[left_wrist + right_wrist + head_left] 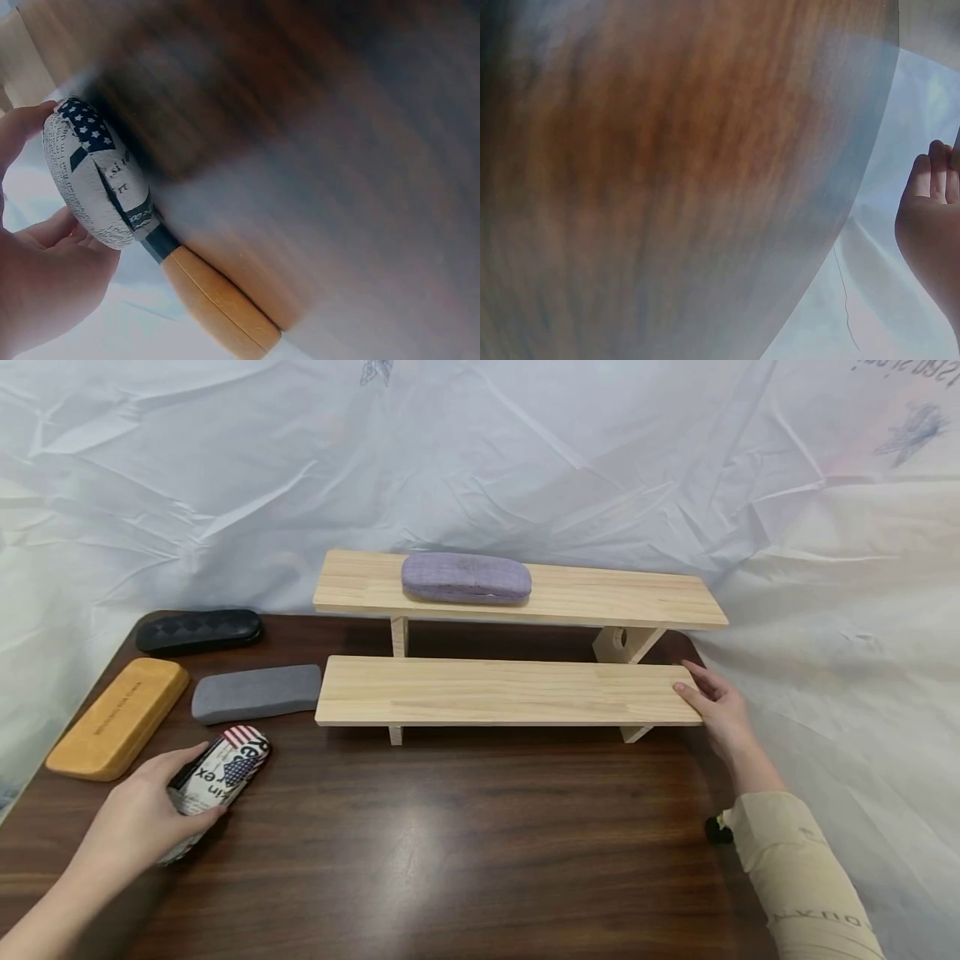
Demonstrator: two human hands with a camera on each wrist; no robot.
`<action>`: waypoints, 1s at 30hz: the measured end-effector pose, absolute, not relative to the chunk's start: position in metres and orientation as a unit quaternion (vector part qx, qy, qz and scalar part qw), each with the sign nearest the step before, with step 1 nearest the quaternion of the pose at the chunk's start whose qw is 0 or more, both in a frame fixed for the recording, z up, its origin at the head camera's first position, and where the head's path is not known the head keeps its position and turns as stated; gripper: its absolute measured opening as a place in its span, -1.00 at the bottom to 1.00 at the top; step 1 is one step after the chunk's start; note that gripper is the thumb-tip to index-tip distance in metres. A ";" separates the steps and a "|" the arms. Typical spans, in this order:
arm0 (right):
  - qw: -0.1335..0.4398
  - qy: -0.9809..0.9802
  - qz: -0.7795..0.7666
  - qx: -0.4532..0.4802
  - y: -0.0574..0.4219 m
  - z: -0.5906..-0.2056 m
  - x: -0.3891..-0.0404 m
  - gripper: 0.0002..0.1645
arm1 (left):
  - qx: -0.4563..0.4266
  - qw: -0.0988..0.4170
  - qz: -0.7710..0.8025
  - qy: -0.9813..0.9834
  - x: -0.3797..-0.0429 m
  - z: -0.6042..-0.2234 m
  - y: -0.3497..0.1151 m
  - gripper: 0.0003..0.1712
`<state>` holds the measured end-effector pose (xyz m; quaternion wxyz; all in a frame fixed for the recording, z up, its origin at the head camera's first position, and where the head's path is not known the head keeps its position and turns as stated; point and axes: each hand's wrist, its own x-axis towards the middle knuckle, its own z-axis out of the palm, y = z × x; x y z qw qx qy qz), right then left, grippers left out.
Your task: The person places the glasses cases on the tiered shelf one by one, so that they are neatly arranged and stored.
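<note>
My left hand (146, 806) grips a glasses case (225, 768) with a stars-and-stripes and lettering print, thumb on the near side and fingers on the far side. In the left wrist view the same printed case (97, 172) shows a dark seam along its edge. At the right end of a two-tier wooden shelf (495, 693), my right hand (723, 710) holds the lower board, its thumb on top; the fingers are partly hidden behind the board's end. A purple fabric glasses case (467, 578) lies on the upper board, left of its middle.
Left of the shelf lie a grey case (257, 693), a black case (198, 632) and a tan-orange case (118, 718). All rest on a dark brown wooden table (465, 843). A wrinkled white sheet (480, 468) hangs behind the table and along its right side.
</note>
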<state>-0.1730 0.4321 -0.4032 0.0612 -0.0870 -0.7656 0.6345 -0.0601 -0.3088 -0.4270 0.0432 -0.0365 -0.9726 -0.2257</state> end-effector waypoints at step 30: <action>0.059 -0.746 0.658 -0.084 0.433 -0.405 -0.173 -0.26 | -0.153 0.112 -0.261 -0.947 -0.081 -0.345 -0.238 0.01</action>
